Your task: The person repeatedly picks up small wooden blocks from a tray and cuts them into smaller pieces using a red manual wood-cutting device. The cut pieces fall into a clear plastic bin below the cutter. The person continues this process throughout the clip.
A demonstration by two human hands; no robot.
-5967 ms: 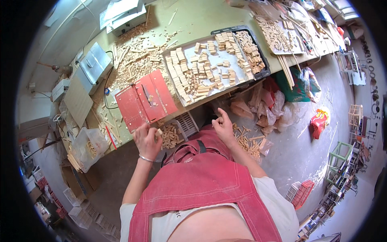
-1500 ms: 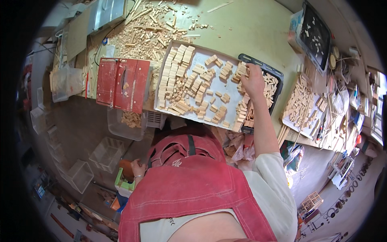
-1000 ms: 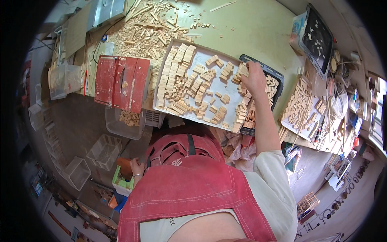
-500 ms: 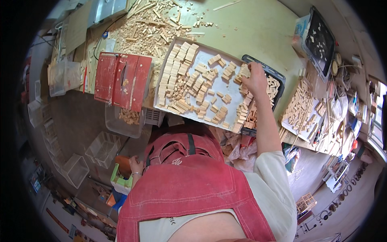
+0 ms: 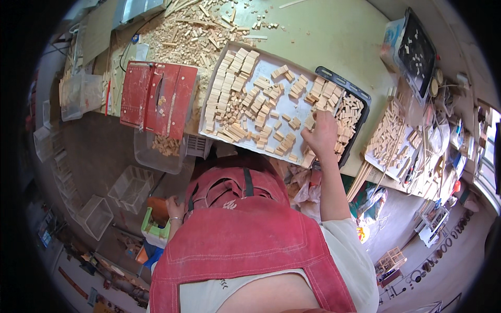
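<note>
Hands are working far apart: left hand [image 5: 174, 208] is hanging low, right hand [image 5: 323, 136] is reaching over a row of wooden blocks [image 5: 324, 93].
From the left, the first hand is curling beside the red apron [image 5: 240, 235], near a brown rounded thing [image 5: 158, 207]; whether it is holding anything, I cannot tell. A red board [image 5: 140, 99] is lying on the desk [image 5: 334, 44], left of the white tray [image 5: 290, 106]. Along the tray's right side the row is running lengthwise away from the body; the nearer, right hand is bending narrowly over it, grip unclear, with blocks lying just left of its fingertips. A black crate [image 5: 334, 74] is sitting at that edge.
</note>
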